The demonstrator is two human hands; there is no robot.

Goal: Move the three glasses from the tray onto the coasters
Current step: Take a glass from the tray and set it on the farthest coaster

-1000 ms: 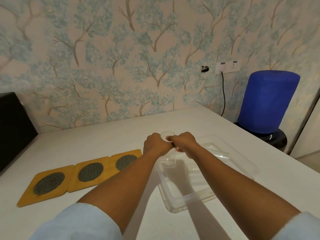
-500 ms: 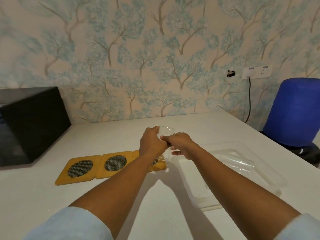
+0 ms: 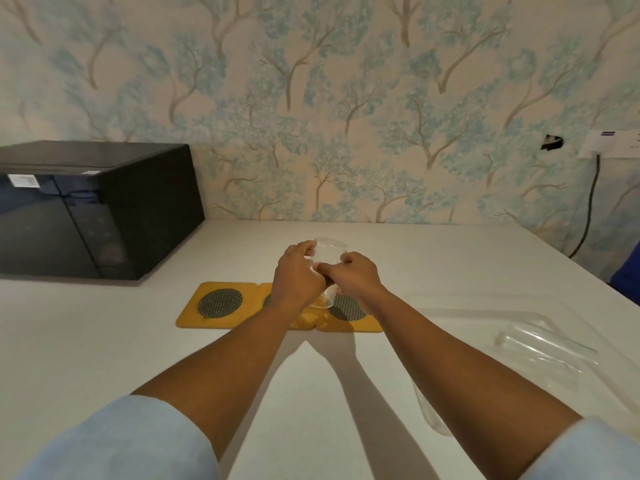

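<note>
Both hands are closed around one clear, smooth-walled drinking glass (image 3: 327, 258), which is held upright in the air: the left hand (image 3: 297, 278) is wrapped on its left side and the right hand (image 3: 354, 277) on its right side, thumbs towards the camera. The glass's base is seen just above the row of three yellow square coasters with dark mesh discs (image 3: 221, 303), over the seam between the middle and the right-hand one; whether it touches them cannot be told. No coaster carries a glass yet, so the step in hand is judged to be the setting down of the first glass. For the next move, the glass would have to be centred over a mesh disc, lowered level until the base is seated, and only then let go. At least one more clear glass (image 3: 543, 344) is seen lying on its side in the shallow transparent plastic tray (image 3: 460, 306) at the right of the white table (image 3: 104, 348); a third cannot be made out against the tray.

Compared with half a second ago, the glass has been carried further left, away from the tray and over the coasters. The view has also been swung left, so that more of the black box-shaped microwave oven (image 3: 93, 209) is shown and the blue object at the right edge is almost cut off
</note>
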